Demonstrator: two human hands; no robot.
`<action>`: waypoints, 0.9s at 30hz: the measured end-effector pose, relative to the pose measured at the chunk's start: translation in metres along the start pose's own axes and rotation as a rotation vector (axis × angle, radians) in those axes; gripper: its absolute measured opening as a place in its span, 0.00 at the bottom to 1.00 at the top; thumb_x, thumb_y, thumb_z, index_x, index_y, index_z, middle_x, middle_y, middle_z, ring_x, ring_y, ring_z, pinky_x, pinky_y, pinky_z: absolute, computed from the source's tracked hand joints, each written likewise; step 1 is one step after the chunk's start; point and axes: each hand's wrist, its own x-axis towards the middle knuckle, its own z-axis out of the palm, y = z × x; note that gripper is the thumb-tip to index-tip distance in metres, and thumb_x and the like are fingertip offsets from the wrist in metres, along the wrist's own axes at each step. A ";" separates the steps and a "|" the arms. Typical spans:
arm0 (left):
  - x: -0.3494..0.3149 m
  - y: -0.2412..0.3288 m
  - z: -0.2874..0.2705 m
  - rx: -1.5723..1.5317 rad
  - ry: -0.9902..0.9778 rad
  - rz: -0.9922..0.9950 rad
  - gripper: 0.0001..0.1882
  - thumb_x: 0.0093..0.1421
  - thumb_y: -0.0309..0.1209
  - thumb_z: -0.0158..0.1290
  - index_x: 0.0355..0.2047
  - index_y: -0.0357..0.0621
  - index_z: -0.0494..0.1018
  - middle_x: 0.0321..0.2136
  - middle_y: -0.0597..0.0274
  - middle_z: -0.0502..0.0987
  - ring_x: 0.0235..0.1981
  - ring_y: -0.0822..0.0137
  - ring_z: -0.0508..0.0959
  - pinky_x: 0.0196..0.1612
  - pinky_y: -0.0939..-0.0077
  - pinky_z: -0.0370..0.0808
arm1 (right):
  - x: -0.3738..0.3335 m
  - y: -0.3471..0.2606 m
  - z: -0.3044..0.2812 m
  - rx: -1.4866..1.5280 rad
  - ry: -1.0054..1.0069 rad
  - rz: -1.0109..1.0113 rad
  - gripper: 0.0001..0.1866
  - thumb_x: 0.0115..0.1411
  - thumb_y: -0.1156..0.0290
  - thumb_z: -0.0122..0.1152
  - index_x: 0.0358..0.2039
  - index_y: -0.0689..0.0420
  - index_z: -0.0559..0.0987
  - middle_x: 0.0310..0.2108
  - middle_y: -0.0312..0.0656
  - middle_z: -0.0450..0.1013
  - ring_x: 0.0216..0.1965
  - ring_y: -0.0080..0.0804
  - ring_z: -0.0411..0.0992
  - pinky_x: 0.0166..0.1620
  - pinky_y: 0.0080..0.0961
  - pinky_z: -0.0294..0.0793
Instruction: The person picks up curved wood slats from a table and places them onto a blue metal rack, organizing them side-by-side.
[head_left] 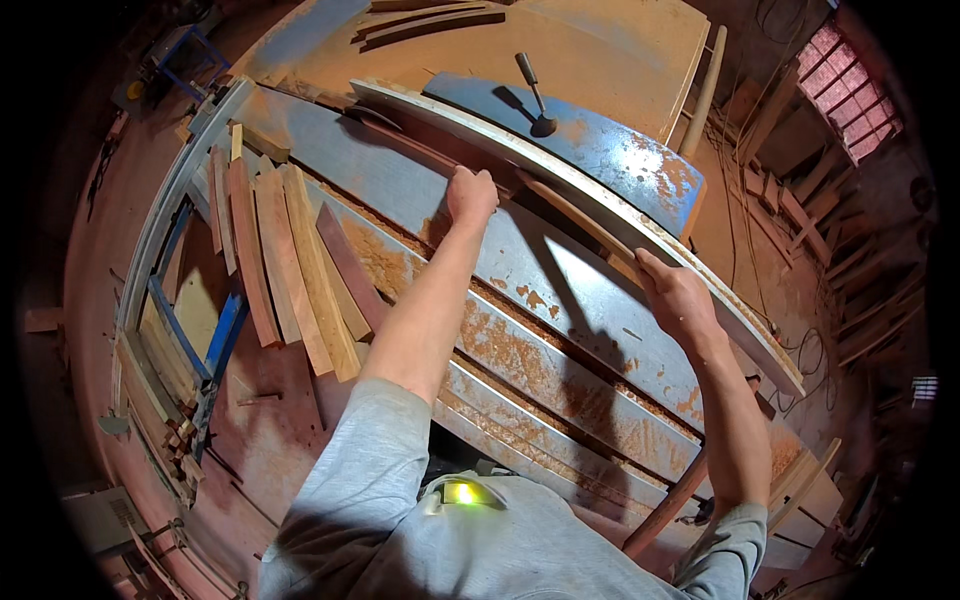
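A reddish wooden strip (pixel 415 153) lies along the inner side of the long pale fence (pixel 590 185) on a metal saw table (pixel 580 285). At its near end, my left hand (pixel 472 195) is closed with the fingers curled over the wood. Farther right, my right hand (pixel 678 292) grips the near end of a lighter brown wooden strip (pixel 575 213), thumb on top. This strip runs forward beside the fence toward my left hand. I cannot tell whether the two strips touch. A thin round saw blade (pixel 376 117) shows beside the reddish strip's far end.
Several curved wooden pieces (pixel 262 255) rest at the table's left. Beyond the fence stands a lever with a dark handle (pixel 527 70) on a blue metal plate (pixel 590 135). More curved strips (pixel 430 25) lie on the dusty far board (pixel 570 55). Offcuts (pixel 800 215) pile up at right.
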 end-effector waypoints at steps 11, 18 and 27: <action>0.012 -0.005 0.000 0.003 -0.020 -0.039 0.18 0.62 0.33 0.47 0.44 0.27 0.70 0.37 0.37 0.81 0.37 0.46 0.83 0.46 0.57 0.78 | 0.030 -0.034 0.003 -0.038 0.004 -0.020 0.11 0.69 0.60 0.53 0.45 0.51 0.75 0.22 0.54 0.75 0.27 0.56 0.76 0.31 0.49 0.73; 0.003 0.000 -0.006 0.034 -0.039 -0.005 0.15 0.62 0.32 0.48 0.39 0.29 0.72 0.27 0.42 0.81 0.27 0.52 0.83 0.34 0.59 0.80 | 0.050 -0.055 0.005 -0.015 0.005 -0.025 0.10 0.69 0.60 0.52 0.44 0.51 0.75 0.24 0.54 0.77 0.29 0.57 0.77 0.32 0.50 0.74; 0.045 0.013 -0.152 0.048 -0.060 -0.013 0.12 0.60 0.31 0.49 0.26 0.35 0.77 0.20 0.54 0.79 0.18 0.61 0.81 0.17 0.67 0.72 | 0.077 -0.073 0.011 -0.023 0.037 -0.056 0.13 0.71 0.57 0.49 0.44 0.52 0.76 0.28 0.55 0.78 0.32 0.56 0.78 0.35 0.50 0.76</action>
